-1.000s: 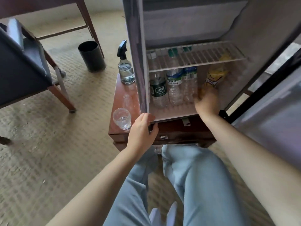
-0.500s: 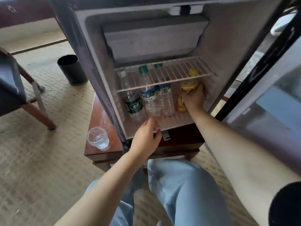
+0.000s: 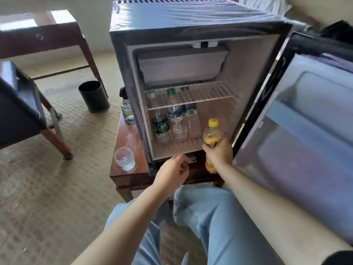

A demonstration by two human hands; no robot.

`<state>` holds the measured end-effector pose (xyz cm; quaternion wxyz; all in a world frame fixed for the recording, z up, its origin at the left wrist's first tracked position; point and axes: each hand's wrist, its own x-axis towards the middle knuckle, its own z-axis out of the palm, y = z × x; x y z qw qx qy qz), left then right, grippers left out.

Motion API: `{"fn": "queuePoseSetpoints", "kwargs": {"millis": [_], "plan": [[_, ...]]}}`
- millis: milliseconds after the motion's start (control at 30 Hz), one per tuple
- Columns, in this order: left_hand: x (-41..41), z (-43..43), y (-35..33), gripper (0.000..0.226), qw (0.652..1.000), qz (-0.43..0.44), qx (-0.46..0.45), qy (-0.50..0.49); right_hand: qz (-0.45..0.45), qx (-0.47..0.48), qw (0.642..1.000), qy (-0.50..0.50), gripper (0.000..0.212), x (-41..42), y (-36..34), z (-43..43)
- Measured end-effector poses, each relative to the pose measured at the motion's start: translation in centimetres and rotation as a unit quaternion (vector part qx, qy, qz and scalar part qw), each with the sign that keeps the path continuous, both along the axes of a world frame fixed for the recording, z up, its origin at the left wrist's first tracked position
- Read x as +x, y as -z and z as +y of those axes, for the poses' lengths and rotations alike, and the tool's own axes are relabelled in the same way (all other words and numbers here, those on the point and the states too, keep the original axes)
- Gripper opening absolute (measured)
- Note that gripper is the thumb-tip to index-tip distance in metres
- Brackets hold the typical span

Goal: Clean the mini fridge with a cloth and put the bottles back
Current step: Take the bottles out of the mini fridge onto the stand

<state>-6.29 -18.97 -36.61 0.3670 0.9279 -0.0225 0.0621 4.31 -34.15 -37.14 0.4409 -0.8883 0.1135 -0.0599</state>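
The mini fridge (image 3: pixel 191 25) stands on a wooden tabletop (image 3: pixel 126 138) with its door (image 3: pixel 305 131) swung wide to the right. Under the wire shelf (image 3: pixel 210 92), 3 water bottles (image 3: pixel 176 119) stand upright side by side at the left. The right hand (image 3: pixel 218 153) grips an orange drink bottle (image 3: pixel 213 136) with a yellow cap, upright at the fridge's front right corner. The left hand (image 3: pixel 172 172), fingers loosely curled, sits at the fridge's lower front edge. A glass (image 3: pixel 125 158) and a spray bottle (image 3: pixel 127 111) stand left of the fridge.
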Motion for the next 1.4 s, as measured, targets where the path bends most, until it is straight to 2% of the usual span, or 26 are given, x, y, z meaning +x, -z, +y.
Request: {"fn": "queuePoseSetpoints", "kwargs": {"millis": [100,200,300,400,467,533,633,733,933,1000,1133,1200,1300,1400], "plan": [[-1.8,0.3,-0.3,0.047,0.999,0.027,0.0,-0.033,-0.035,-0.002,0.995,-0.093,0.061,-5.4,-1.1,2.5],[-4.2,1.5,-1.2,0.066,0.995,0.028,-0.062,-0.079,-0.049,0.014,0.98,-0.194,0.065,-9.6,-2.2,5.6],[-6.7,3.9,-2.2,0.056,0.984,-0.006,-0.104,-0.142,-0.058,0.06,0.96,-0.268,0.069,-11.9,-3.8,8.2],[-8.5,7.9,-2.8,0.045,0.981,-0.009,-0.065,-0.184,-0.021,0.073,0.922,-0.379,0.076,-12.2,-4.7,10.0],[-9.3,11.1,-3.7,0.048,0.973,-0.022,-0.058,-0.222,-0.005,0.057,0.913,-0.404,0.078,-11.6,-4.8,10.5],[-9.2,14.4,-5.0,0.049,0.962,-0.042,-0.055,-0.265,0.007,0.041,0.924,-0.38,0.065,-10.2,-4.4,10.5],[-7.5,18.8,-6.9,0.052,0.943,-0.066,-0.055,-0.322,0.039,0.022,0.958,-0.284,0.039,-6.7,-2.4,9.4],[-3.9,21.6,-7.8,0.058,0.937,-0.067,-0.061,-0.336,0.072,-0.015,0.975,-0.207,0.036,-2.7,-1.0,8.6],[5.2,22.7,-5.6,0.052,0.926,-0.015,-0.132,-0.354,0.057,-0.042,0.989,-0.131,0.019,4.4,0.7,8.4],[7.5,22.6,-4.0,0.053,0.92,-0.005,-0.155,-0.36,0.048,-0.053,0.991,-0.114,0.02,6.4,1.4,8.0],[10.2,22.5,-1.3,0.056,0.909,0.004,-0.2,-0.365,0.004,-0.058,0.993,-0.1,0.061,9.2,1.1,7.0],[11.1,22.5,-0.2,0.055,0.912,0.021,-0.201,-0.357,-0.025,-0.068,0.99,-0.117,0.073,10.3,0.9,6.7],[11.8,22.6,1.3,0.058,0.916,0.058,-0.181,-0.353,-0.042,-0.057,0.987,-0.142,0.074,11.8,1.3,6.6],[12.0,22.7,2.3,0.056,0.917,0.088,-0.167,-0.351,-0.016,-0.03,0.989,-0.141,0.075,12.9,2.0,6.9]]}}
